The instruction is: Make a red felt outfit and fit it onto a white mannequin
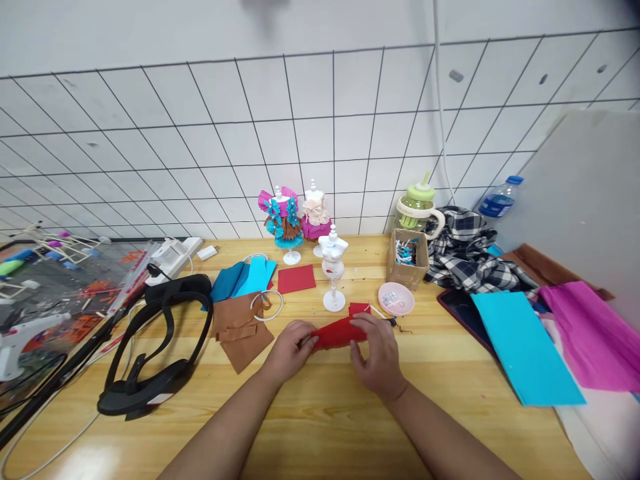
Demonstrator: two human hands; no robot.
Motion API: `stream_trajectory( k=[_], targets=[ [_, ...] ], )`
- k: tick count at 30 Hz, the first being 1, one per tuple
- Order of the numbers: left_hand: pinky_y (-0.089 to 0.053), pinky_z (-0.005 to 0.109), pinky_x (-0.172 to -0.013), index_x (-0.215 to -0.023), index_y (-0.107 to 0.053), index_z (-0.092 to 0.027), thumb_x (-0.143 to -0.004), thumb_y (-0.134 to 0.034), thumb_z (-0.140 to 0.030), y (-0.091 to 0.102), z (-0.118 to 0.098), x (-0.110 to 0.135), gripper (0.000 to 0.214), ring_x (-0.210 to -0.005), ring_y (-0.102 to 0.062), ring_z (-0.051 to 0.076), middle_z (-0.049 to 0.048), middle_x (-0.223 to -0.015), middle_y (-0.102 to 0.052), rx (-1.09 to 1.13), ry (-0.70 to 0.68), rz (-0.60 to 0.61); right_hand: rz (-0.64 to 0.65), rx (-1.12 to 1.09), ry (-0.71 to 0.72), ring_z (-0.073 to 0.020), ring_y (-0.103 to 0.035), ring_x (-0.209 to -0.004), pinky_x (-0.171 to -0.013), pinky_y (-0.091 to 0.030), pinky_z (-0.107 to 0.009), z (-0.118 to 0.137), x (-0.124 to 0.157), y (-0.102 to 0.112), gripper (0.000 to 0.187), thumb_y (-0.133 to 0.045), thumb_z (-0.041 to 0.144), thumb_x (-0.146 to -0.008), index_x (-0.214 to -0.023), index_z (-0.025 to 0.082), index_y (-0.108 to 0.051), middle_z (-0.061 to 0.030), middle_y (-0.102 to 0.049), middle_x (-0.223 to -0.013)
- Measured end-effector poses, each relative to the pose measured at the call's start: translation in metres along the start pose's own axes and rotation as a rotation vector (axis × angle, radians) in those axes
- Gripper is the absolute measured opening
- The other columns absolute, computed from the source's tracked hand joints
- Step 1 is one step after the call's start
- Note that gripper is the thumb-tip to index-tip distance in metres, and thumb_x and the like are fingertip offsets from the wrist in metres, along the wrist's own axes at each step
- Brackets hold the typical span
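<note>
Both my hands hold a folded piece of red paper (336, 333) just above the wooden table (320, 407). My left hand (291, 348) pinches its left end, fingers closed. My right hand (377, 353) grips its right end, fingers curled over the top edge. Right behind the paper stands a bare white mini mannequin (333, 268) on a stand. A small red scrap (359, 308) lies beside its base. Two dressed mini mannequins (295, 220) stand further back by the tiled wall.
Brown paper pieces (241, 331), blue sheets (243, 278) and a red square (296, 278) lie left of centre. A black headset (155, 347) sits at left. A pink dish (396, 298), cardboard box (407, 257), green cup (417, 207), plaid cloth (467, 253), cyan sheet (525, 347) and magenta sheet (590, 333) fill the right.
</note>
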State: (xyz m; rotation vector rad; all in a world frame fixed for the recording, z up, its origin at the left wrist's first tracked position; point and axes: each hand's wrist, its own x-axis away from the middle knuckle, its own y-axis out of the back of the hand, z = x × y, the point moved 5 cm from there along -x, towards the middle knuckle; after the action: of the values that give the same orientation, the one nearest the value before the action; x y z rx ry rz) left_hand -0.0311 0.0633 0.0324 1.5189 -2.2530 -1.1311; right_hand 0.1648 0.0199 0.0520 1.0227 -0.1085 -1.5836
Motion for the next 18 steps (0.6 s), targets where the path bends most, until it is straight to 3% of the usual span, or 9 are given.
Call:
stream_trajectory(
  k=[2, 4, 6, 10, 13, 15, 18],
  targets=[
    [-0.047, 0.036, -0.085, -0.096, -0.066, -0.019, -0.092, -0.049, -0.021, 0.000, -0.009, 0.000, 0.017, -0.091, -0.059, 0.019, 0.0079, -0.093, -0.068, -0.009, -0.133, 0.029, 0.131, 0.053, 0.116, -0.0302, -0.043, -0.127, -0.107, -0.030, -0.049, 0.016, -0.007, -0.006, 0.045, -0.059, 0.028, -0.082, -0.126, 0.020, -0.053, -0.0116, -0.054, -0.135],
    [-0.047, 0.037, -0.086, -0.098, -0.066, -0.019, -0.091, -0.050, -0.019, 0.001, -0.016, 0.000, 0.018, -0.093, -0.059, 0.020, 0.0085, -0.094, -0.068, -0.010, -0.212, 0.012, 0.245, 0.061, 0.119, -0.0313, -0.042, -0.127, -0.109, -0.024, -0.051, 0.024, -0.016, -0.014, 0.044, -0.065, 0.035, -0.079, -0.121, 0.022, -0.058, -0.0093, -0.057, -0.133],
    [-0.046, 0.037, -0.086, -0.099, -0.066, -0.019, -0.091, -0.051, -0.019, 0.004, -0.020, 0.001, 0.017, -0.093, -0.059, 0.020, 0.0088, -0.095, -0.068, -0.003, -0.216, -0.028, 0.313, 0.033, 0.060, -0.0278, -0.052, -0.115, -0.110, -0.022, -0.050, 0.027, -0.027, -0.018, 0.030, -0.067, 0.034, -0.079, -0.107, 0.024, -0.064, -0.0062, -0.067, -0.115],
    [-0.047, 0.036, -0.081, -0.092, -0.067, -0.020, -0.090, -0.054, -0.026, 0.012, -0.031, 0.000, 0.015, -0.086, -0.060, 0.020, 0.0082, -0.089, -0.068, 0.058, -0.109, -0.094, 0.394, -0.043, -0.020, -0.0200, -0.059, -0.085, -0.092, -0.038, -0.040, 0.029, -0.051, -0.014, 0.006, -0.064, 0.026, -0.083, -0.083, 0.022, -0.068, -0.0014, -0.070, -0.083],
    [-0.048, 0.038, -0.083, -0.092, -0.067, -0.018, -0.089, -0.055, -0.037, 0.032, -0.037, -0.011, 0.023, -0.089, -0.062, 0.023, 0.0098, -0.092, -0.068, 0.188, 0.022, -0.215, 0.383, -0.114, -0.049, -0.0195, -0.059, -0.084, -0.083, -0.040, -0.035, 0.034, -0.069, 0.010, 0.008, -0.061, 0.022, -0.084, -0.083, 0.022, -0.068, -0.0017, -0.071, -0.084],
    [-0.047, 0.040, -0.088, -0.106, -0.065, -0.018, -0.090, -0.050, -0.042, 0.051, -0.034, -0.027, 0.033, -0.098, -0.062, 0.025, 0.0119, -0.104, -0.067, 0.311, 0.170, -0.339, 0.349, -0.173, -0.130, -0.0200, -0.060, -0.087, -0.081, -0.041, -0.033, 0.034, -0.077, 0.033, 0.011, -0.058, 0.022, -0.085, -0.088, 0.021, -0.068, -0.0032, -0.071, -0.090],
    [-0.036, 0.045, -0.104, -0.139, -0.044, -0.022, -0.078, -0.067, -0.042, 0.065, -0.031, -0.067, 0.068, -0.129, -0.046, 0.031, 0.0142, -0.140, -0.050, 0.383, 0.292, -0.277, 0.362, -0.248, -0.189, -0.0194, -0.062, -0.087, -0.078, -0.042, -0.031, 0.039, -0.081, 0.067, 0.014, -0.058, 0.026, -0.085, -0.092, 0.023, -0.069, -0.0027, -0.072, -0.093]
  ],
)
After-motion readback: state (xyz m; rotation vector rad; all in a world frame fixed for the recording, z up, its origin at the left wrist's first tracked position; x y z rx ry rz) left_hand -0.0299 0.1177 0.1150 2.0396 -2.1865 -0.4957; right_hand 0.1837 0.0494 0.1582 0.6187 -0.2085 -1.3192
